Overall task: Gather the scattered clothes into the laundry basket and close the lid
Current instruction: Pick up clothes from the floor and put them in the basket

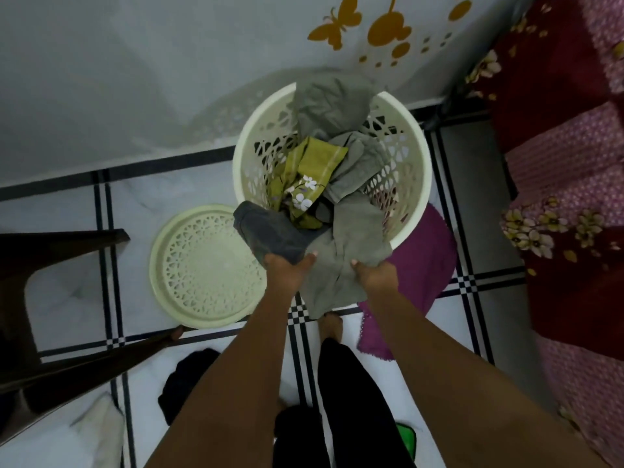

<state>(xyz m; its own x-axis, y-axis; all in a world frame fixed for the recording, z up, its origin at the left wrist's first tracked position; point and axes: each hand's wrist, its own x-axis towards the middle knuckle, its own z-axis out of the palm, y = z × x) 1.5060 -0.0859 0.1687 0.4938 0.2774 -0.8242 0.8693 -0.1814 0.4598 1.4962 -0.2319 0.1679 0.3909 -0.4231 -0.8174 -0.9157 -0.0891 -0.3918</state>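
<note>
Both hands are clamped on cloth right at the near edge of the basket. The left hand (283, 269) has its grip closed on a dark grey garment (270, 233), which bunches up just beyond the knuckles and sits over the basket's near-left rim. The right hand (374, 273) has its grip pinched on a light grey-green garment (351, 241); that one runs from the grip up over the rim into the basket, and a loose tail of it hangs down between the two wrists toward the floor.

Just past both grips is the cream laundry basket (418, 184), open on top. Inside it, beyond the held pieces, there's an olive floral cloth (309, 177) and more grey fabric (329, 108) piled up and draped over the far rim against the wall.

Left of the left grip, the round cream lid (202, 265) lies flat on the tiled floor (74, 298), just beside the basket, not on it. Right of and under the right grip a purple cloth (422, 261) is spread on the floor, tucked partly under the basket.

Back toward the body, a black garment (184, 383) lies on the floor below the left forearm, well away from the basket. A dark wooden chair (50, 251) is off to the far left, and a bed with a floral cover (567, 197) is to the right.
</note>
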